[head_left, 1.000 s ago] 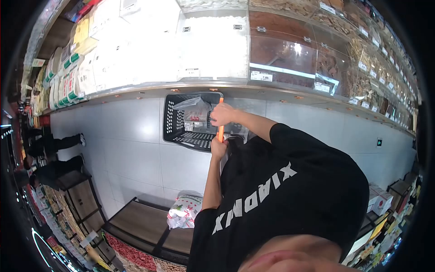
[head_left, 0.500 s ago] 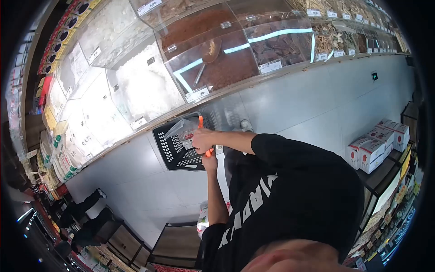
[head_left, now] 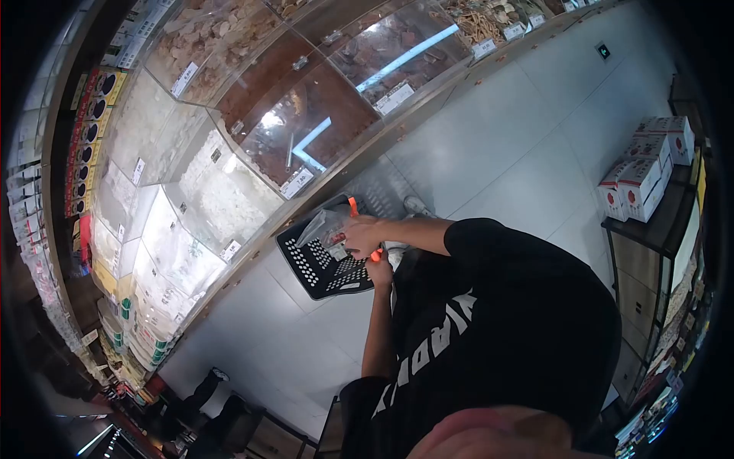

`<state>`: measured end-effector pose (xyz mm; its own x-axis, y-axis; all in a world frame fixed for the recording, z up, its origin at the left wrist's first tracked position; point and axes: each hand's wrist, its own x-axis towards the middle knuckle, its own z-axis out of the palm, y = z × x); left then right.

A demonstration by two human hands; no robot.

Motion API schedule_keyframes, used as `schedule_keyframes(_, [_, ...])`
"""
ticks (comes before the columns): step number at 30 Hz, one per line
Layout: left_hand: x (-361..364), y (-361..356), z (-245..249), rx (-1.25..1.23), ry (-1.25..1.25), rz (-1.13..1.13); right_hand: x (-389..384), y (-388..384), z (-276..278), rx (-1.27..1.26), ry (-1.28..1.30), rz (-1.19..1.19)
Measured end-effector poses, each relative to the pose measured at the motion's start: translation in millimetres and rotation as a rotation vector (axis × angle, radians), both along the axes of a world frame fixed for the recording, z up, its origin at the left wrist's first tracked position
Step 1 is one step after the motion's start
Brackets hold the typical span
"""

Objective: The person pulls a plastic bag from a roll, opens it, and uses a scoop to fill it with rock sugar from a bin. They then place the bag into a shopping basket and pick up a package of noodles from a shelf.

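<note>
Our left hand (head_left: 378,271) clasps the orange handle (head_left: 353,206), our right hand (head_left: 362,236) lies across it, tightness unclear, and we've brought the black basket (head_left: 310,277) alongside the red-brown bin (head_left: 260,149).

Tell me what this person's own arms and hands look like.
Short black sleeves end above bare forearms. The left hand and right hand have five-fingered human shapes, with no gloves visible. The sleeves belong to a black T-shirt with large white lettering.

Glare on bin (head_left: 294,126), dark corners
</note>
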<state>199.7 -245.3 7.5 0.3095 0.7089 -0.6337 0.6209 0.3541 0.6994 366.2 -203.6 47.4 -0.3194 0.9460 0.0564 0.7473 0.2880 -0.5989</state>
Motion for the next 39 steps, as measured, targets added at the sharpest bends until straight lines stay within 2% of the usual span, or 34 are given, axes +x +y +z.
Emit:
schedule_keyframes(4, [-9.4, -19.0, -28.3, 0.071, -0.097, -0.059, -4.8, -27.0, 2.9, 0.007, -0.025, -0.122])
schedule_keyframes(5, [-7.7, -23.1, -16.3, 0.124, 0.038, -0.166, -7.3, -34.1, -1.0, 0.004, -0.074, -0.132])
schedule_keyframes(7, [-19.1, -29.4, -29.9, 0.025, 0.021, -0.232, -16.5, -48.6, -8.6, -0.003, -0.123, -0.167])
schedule_keyframes(11, [-60.9, -54.2, -43.7, 0.173, -0.059, -0.395, -54.1, -90.0, -6.6, -0.045, -0.144, -0.277])
schedule_keyframes(13, [-78.7, -70.9, -13.1, 0.163, -0.107, -0.499, -79.5, -119.9, -10.0, -0.114, -0.157, -0.352])
schedule_keyframes(14, [-89.3, -76.8, 4.4, 0.071, -0.068, -0.523, -93.0, -137.4, -12.0, -0.134, -0.167, -0.392])
schedule_keyframes(17, [-149.4, -82.5, -1.0, 0.146, -0.096, -0.773, -152.1, -169.8, -12.1, -0.201, -0.143, -0.554])
schedule_keyframes(18, [-187.2, -95.9, 1.8, 0.098, -0.07, -0.857, -189.8, -194.5, -9.7, -0.256, -0.103, -0.624])
schedule_keyframes(20, [-204.7, -87.5, 4.8, 0.067, -0.048, -1.02, -218.3, -211.9, 2.3, -0.317, -0.087, -0.725])
schedule_keyframes(23, [-231.3, -80.2, 28.7, 0.0, -0.012, -1.117, -255.3, -233.1, 12.2, -0.479, -0.118, -0.702])
schedule_keyframes(24, [-243.7, -75.2, 30.6, 0.019, -0.019, -1.161, -267.5, -235.4, 21.1, -0.572, -0.082, -0.644])
schedule_keyframes(27, [-262.1, -62.6, 35.3, 0.058, -0.007, -1.305, -291.7, -247.6, 21.9, -0.625, -0.081, -0.528])
schedule_keyframes(28, [-266.1, -53.7, 37.4, 0.057, 0.023, -1.356, -295.9, -242.6, 33.1, -0.739, -0.024, -0.47])
schedule_keyframes(31, [-274.1, -21.7, 60.5, 0.12, 0.163, -1.508, -321.6, -234.1, 26.3, -0.674, 0.087, -0.424])
schedule_keyframes(33, [-266.4, -4.7, 82.1, 0.153, 0.261, -1.596, -328.8, -221.0, 20.0, -0.739, 0.163, -0.413])
schedule_keyframes(34, [-266.3, 0.1, 76.8, 0.242, 0.288, -1.587, -331.9, -215.1, 15.1, -0.768, 0.198, -0.411])
schedule_keyframes(37, [-261.6, 19.6, 72.9, 0.344, 0.304, -1.569, -346.5, -204.7, -13.2, -0.649, 0.263, -0.556])
schedule_keyframes(39, [-261.2, 33.7, 68.1, 0.569, 0.26, -1.574, -352.0, -192.7, -23.1, -0.665, 0.302, -0.664])
